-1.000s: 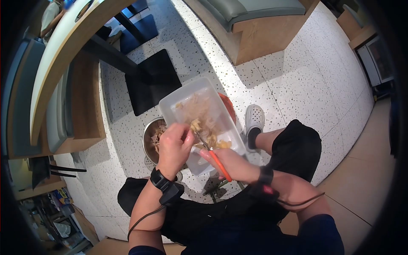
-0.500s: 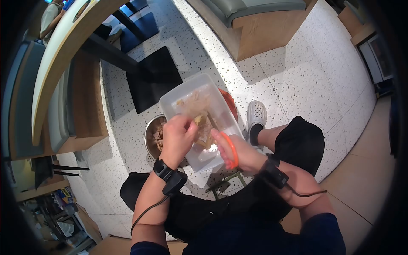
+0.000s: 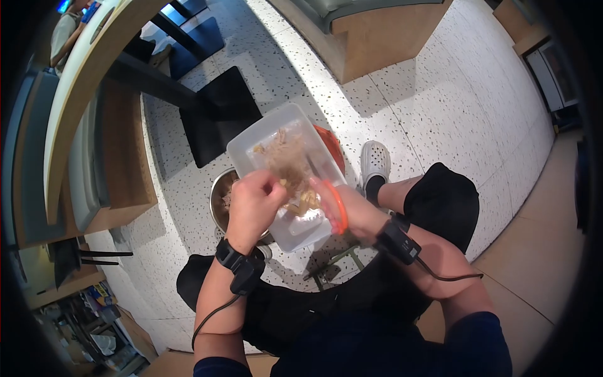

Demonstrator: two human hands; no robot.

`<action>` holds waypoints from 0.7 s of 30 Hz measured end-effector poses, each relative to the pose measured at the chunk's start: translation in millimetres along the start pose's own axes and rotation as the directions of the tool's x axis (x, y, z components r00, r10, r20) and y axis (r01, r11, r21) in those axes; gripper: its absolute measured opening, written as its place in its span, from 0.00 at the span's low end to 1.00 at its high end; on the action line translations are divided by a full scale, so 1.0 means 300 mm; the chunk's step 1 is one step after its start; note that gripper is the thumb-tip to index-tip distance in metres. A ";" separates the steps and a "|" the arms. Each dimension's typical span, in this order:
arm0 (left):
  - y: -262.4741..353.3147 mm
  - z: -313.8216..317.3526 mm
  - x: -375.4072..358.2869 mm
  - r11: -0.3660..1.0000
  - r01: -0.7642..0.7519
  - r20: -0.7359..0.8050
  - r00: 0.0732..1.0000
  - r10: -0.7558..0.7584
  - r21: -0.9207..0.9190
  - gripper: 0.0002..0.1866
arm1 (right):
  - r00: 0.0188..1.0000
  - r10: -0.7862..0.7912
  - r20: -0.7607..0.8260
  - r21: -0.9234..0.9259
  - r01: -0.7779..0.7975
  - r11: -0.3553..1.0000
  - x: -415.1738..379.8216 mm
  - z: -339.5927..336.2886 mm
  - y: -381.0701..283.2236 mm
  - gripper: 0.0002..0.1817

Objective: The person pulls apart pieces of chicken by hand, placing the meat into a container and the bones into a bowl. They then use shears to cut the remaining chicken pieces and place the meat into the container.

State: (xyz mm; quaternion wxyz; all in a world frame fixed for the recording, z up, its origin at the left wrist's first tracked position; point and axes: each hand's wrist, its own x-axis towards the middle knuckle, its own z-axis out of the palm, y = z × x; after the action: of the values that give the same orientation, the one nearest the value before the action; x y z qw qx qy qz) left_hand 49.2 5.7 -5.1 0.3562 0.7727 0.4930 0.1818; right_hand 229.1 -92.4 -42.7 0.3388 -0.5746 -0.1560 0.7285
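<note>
My left hand (image 3: 252, 202) is over the left side of a translucent plastic tub (image 3: 290, 237), its fingers pinched together. What they hold, if anything, I cannot make out. My right hand (image 3: 359, 217) is closed around scissors with orange handles (image 3: 342, 210) at the tub's right edge. The blades point in over the tub and are blurred. Yellowish cut pieces of food (image 3: 305, 202) lie below the blades, and shredded pale brown pieces (image 3: 279, 144) lie further back in the tub. Partly behind my left hand, a metal bowl (image 3: 217, 204) holds brownish pieces.
An orange object (image 3: 330, 146) shows behind the tub's right side. My foot in a pale clog (image 3: 375, 160) is to the right. A green metal stool frame (image 3: 336, 267) stands below the tub. A black table base (image 3: 220, 116) and bench seats (image 3: 383, 38) surround the speckled floor.
The longer yellowish piece at my left fingers is no longer seen there; small yellowish pieces now lie in the tub. My left hand has shifted slightly left. The scissors stay in my right hand.
</note>
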 end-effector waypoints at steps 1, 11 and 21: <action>-0.026 0.001 0.008 0.999 -0.006 0.035 0.999 0.005 0.053 0.07 | 0.997 0.042 0.067 -0.023 -0.040 0.999 0.017 -0.006 0.007 0.37; -0.145 0.158 -0.006 0.832 -0.123 0.377 0.920 -0.109 0.541 0.07 | 0.966 0.130 0.222 0.019 -0.137 0.990 -0.045 -0.033 -0.051 0.46; -0.198 0.355 0.002 0.949 -0.116 0.301 0.953 0.024 0.292 0.09 | 0.985 0.021 0.172 0.008 -0.023 1.000 -0.100 -0.089 -0.101 0.46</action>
State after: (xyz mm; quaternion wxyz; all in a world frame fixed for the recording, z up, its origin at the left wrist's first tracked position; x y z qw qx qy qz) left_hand 79.1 -17.9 -120.8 0.2944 0.8541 0.4288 -0.0008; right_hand 267.0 -94.9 -9.8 0.3190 -0.5095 -0.1747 0.7798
